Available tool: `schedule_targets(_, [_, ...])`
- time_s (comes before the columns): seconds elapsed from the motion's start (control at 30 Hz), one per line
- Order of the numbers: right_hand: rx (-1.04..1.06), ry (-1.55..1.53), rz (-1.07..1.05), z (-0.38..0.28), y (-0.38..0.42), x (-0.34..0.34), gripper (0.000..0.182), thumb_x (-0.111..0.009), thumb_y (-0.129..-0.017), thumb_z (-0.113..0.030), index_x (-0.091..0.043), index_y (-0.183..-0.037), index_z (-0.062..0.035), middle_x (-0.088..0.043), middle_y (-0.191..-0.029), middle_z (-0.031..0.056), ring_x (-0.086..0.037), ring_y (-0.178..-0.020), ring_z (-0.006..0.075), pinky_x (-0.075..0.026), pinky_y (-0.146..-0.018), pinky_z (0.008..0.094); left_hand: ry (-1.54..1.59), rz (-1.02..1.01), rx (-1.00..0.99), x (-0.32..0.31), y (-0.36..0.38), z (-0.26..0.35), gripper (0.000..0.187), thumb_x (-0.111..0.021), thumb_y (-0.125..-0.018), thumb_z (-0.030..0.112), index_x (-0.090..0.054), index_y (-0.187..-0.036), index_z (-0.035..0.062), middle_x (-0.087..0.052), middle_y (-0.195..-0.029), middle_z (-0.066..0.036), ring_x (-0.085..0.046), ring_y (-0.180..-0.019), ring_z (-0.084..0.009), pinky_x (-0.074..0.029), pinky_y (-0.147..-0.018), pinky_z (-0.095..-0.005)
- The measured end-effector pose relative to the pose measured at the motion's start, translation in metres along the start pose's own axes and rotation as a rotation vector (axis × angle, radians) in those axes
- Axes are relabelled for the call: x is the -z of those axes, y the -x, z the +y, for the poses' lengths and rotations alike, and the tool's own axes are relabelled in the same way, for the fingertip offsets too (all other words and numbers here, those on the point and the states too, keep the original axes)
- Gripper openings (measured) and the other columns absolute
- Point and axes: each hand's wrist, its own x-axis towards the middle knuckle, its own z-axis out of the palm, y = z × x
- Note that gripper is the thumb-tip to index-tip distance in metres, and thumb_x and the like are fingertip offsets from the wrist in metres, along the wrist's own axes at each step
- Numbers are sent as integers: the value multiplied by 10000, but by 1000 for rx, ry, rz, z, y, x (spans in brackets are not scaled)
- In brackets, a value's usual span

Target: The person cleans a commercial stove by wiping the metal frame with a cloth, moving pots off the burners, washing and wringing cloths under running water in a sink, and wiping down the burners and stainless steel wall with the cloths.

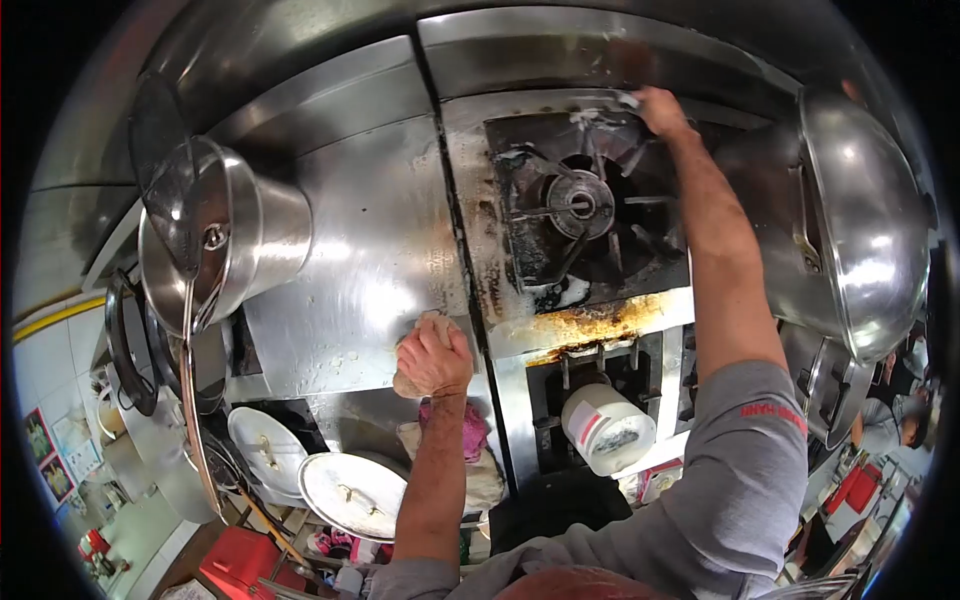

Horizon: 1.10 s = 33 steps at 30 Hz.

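My left hand (436, 357) presses down near the front edge of the steel counter (360, 230), its fingers curled over a pale cloth (408, 385). At the back right corner of the black burner grate (620, 185), my right hand (660, 110) is closed around a small light-coloured object, too small to make out. White foam lies on parts of the grate, around the round burner (580, 203). A white tub (608, 430) stands on the front burner, between my arms.
A large steel pot (275, 225) with a strainer stands on the left. A big domed steel lid (875, 230) is at the right. Two round lids (352, 495) lie at the front left, near a purple cloth (472, 430). People are visible at the far right.
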Motion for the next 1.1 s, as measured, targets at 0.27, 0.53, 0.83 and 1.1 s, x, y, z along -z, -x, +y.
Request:
schedule_targets(0.27, [297, 12, -30, -239, -17, -46, 184, -517, -736, -77, -662, -832, -15, -634, -947, 189, -621, -885, 328, -495, -804, 408, -7, 46, 14, 0, -5, 5, 353, -569, -761, 337, -541, -1021, 100, -518, -930, -106, -494, -880, -324, -379, -735, -452])
schedule_targets(0.53, [401, -121, 75, -285, 213, -78, 151, -520, -751, -84, -649, -814, -37, -587, -844, 131, -581, -874, 292, -540, -669, 364, -18, 22, 14, 0, -4, -1, 354, -570, -766, 337, -543, -1028, 100, -514, -901, -111, -495, -855, -325, -382, -723, -443])
schedule_targets(0.83, [189, -230, -92, -286, 131, -53, 128, -528, -747, -51, -620, -834, -63, -607, -871, 144, -586, -897, 316, -503, -741, 407, 2, 66, 9, -4, -6, 1, 353, -572, -763, 336, -542, -1045, 127, -518, -921, -96, -501, -847, -307, -378, -704, -438])
schedule_targets(1.1, [583, -174, -188, -259, 214, -64, 162, -564, -655, -30, -616, -797, -89, -516, -878, 64, -518, -886, 277, -499, -724, 377, 6, 56, 38, -2, -5, 1, 342, -582, -755, 350, -544, -1020, 137, -527, -935, -89, -506, -876, -309, -387, -714, -441])
